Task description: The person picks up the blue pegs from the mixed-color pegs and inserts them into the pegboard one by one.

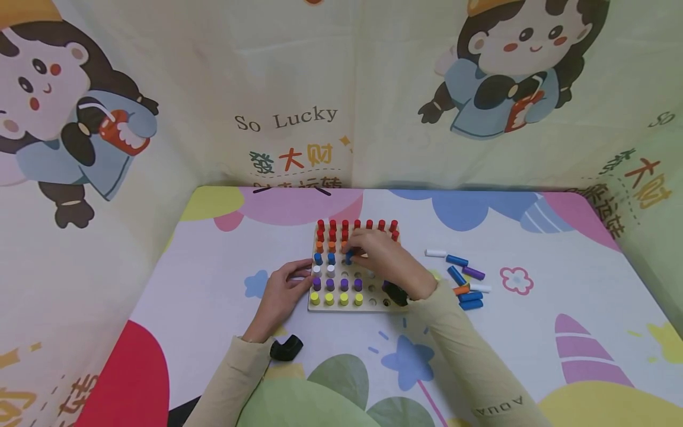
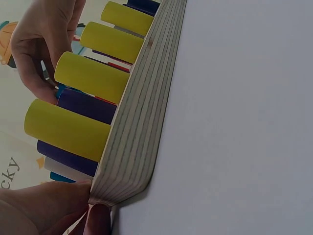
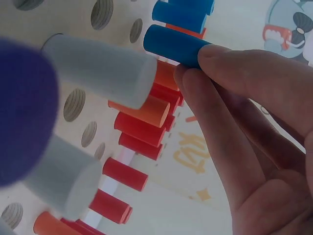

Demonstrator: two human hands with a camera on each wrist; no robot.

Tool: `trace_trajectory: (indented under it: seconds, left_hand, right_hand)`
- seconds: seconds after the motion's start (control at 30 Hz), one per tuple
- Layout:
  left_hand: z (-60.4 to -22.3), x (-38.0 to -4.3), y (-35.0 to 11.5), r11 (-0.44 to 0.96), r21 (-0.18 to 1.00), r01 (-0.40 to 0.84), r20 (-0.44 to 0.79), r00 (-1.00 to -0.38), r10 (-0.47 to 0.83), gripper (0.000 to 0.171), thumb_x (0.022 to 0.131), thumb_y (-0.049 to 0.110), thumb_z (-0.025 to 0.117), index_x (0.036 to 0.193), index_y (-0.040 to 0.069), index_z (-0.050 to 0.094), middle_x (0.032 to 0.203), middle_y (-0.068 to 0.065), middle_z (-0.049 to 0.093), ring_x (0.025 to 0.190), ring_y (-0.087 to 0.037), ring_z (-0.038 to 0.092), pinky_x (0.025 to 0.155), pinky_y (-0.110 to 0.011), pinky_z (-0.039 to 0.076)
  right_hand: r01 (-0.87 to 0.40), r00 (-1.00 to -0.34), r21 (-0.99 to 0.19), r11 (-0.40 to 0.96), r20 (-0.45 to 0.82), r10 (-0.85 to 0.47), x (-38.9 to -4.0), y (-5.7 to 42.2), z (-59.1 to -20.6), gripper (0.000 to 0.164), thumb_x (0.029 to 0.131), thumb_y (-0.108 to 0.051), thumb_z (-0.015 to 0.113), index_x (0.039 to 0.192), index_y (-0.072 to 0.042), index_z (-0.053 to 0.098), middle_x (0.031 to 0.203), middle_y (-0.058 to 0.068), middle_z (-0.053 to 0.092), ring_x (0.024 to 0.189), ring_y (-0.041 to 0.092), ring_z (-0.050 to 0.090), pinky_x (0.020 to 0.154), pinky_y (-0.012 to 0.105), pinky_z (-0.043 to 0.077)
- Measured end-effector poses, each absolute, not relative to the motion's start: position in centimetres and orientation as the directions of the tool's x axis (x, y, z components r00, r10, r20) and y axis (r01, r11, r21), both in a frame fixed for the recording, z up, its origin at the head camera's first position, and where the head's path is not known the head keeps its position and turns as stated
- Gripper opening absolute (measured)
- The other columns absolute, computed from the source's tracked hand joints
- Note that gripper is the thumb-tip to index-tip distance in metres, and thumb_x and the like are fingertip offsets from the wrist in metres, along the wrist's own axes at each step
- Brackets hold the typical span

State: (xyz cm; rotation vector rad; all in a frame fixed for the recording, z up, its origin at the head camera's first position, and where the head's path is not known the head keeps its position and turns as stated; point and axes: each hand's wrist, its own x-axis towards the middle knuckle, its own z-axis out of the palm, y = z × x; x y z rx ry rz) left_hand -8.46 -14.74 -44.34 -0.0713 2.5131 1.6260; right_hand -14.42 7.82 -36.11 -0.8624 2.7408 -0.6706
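A wooden pegboard [image 1: 365, 308] lies on the table, with rows of red, orange, blue, white, purple and yellow pegs from back to front. My right hand [image 1: 385, 255] pinches a blue peg [image 3: 173, 45] between thumb and fingertips. That peg is over the blue row, right of two standing blue pegs [image 1: 324, 259]. At the board's left edge is my left hand [image 1: 283, 293]. Its thumb and a finger grip the front corner beside the layered board edge [image 2: 142, 122]. Part of the orange and red rows is hidden behind my right hand.
Loose blue, white, purple and orange pegs [image 1: 472, 296] lie scattered on the table right of the board. Yellow pegs [image 1: 344, 299] stand along the board's front edge. A printed cloth wall [image 1: 384, 148] rises behind the table.
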Motion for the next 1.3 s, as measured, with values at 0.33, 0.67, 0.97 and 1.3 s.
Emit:
trace_trajectory:
  seconds: [0.33, 0.67, 0.97, 1.3]
  left_hand:
    - [-44.32, -8.54, -14.82, 0.425, 0.897, -0.12, -0.149, -0.988, 0.036, 0.041, 0.095, 0.019, 0.068, 0.135, 0.014, 0.06, 0.128, -0.005, 0.063, 0.11, -0.018, 0.064, 0.097, -0.036, 0.054]
    - [-44.3, -8.55, -14.88, 0.416, 0.902, -0.113, -0.144, -0.989, 0.043, 0.041, 0.096, 0.019, 0.067, 0.136, 0.014, 0.059, 0.13, -0.005, 0.062, 0.111, -0.019, 0.064, 0.097, -0.036, 0.054]
    - [-44.32, -8.5, -14.93, 0.411, 0.905, -0.11, -0.141, -0.989, 0.044, 0.04, 0.096, 0.018, 0.067, 0.135, 0.014, 0.06, 0.129, -0.005, 0.063, 0.11, -0.018, 0.064, 0.096, -0.035, 0.054]
    - [-44.3, -8.42, -14.91, 0.405, 0.908, -0.112, -0.142, -0.989, 0.047, 0.041, 0.096, 0.019, 0.067, 0.136, 0.014, 0.059, 0.129, -0.006, 0.062, 0.111, -0.019, 0.064, 0.097, -0.036, 0.054]
  right_hand:
    - [-0.524, -0.786, -0.482, 0.702, -0.043, -0.616, -14.64, 7.29, -36.27, 0.024, 0.085, -0.007, 0.077, 0.109, -0.005, 0.074, 0.111, 0.007, 0.07, 0.101, 0.019, 0.064, 0.092, 0.032, 0.057]
    - [-0.548, -0.777, -0.476, 0.688, -0.016, -0.63, -14.7, 6.94, -36.66, 0.023, 0.084, -0.007, 0.078, 0.106, -0.005, 0.075, 0.106, 0.007, 0.07, 0.097, 0.019, 0.066, 0.09, 0.03, 0.057]
    - [-0.54, -0.783, -0.468, 0.7, -0.027, -0.622, -14.66, 6.92, -36.55, 0.023, 0.083, -0.008, 0.079, 0.106, -0.007, 0.076, 0.107, 0.006, 0.071, 0.098, 0.018, 0.066, 0.09, 0.03, 0.057]
    - [-0.565, -0.768, -0.446, 0.694, -0.02, -0.64, -14.71, 6.89, -36.74, 0.022, 0.083, -0.007, 0.078, 0.105, -0.005, 0.076, 0.104, 0.007, 0.07, 0.096, 0.019, 0.066, 0.089, 0.03, 0.057]
